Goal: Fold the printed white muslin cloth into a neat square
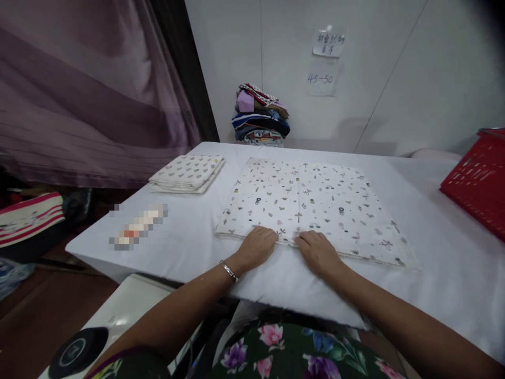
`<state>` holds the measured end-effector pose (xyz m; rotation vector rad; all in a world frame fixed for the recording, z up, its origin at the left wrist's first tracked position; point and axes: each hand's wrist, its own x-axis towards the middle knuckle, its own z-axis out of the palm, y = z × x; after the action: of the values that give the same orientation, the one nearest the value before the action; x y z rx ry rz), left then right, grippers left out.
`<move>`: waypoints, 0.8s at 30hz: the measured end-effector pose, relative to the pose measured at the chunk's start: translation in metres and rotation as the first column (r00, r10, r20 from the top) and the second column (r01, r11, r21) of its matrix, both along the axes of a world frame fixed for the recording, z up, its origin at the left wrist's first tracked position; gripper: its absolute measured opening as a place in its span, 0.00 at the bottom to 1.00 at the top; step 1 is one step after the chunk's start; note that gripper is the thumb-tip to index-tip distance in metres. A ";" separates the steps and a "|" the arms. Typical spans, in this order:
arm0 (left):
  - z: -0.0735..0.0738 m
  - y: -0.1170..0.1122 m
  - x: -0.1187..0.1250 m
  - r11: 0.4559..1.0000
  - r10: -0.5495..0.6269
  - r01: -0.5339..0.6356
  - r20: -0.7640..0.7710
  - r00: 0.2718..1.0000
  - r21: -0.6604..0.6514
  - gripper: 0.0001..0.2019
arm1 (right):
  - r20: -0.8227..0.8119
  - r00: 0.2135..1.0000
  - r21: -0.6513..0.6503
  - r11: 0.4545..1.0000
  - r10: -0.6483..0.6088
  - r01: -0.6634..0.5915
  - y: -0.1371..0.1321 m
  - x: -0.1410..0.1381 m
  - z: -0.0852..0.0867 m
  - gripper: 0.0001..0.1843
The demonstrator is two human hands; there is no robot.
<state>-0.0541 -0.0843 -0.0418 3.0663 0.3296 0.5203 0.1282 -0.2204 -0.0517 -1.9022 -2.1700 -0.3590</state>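
Observation:
A white cloth (300, 202) printed with small scattered motifs lies folded in layers on the table, a crease running down its middle. My left hand (258, 245) has its fingers curled over the near edge, left of the crease, with a metal bracelet on the wrist. Just right of it, my right hand (317, 252) is closed on the same edge. The thumbs of both hands are mostly hidden. To the left, a smaller folded stack of cloth (189, 173) with a leaf-like print rests apart from my hands.
The white-covered table (442, 210) reaches to the wall. A red basket (477, 179) stands at its right side. Folded fabrics (261, 116) are piled at the back. A pixelated item (138, 227) lies at left. Below is a white surface with a black round object (79, 351).

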 end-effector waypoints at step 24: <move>0.002 0.070 -0.070 0.917 0.385 -0.381 0.010 0.923 -0.120 0.18 | -0.048 0.999 -0.109 0.994 -0.013 0.008 0.056 -0.035 -0.002 0.10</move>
<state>-0.1241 -0.0139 -0.0399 2.8801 0.9366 0.5367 0.0932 -0.1644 -0.0535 -1.9576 -2.1901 -0.1981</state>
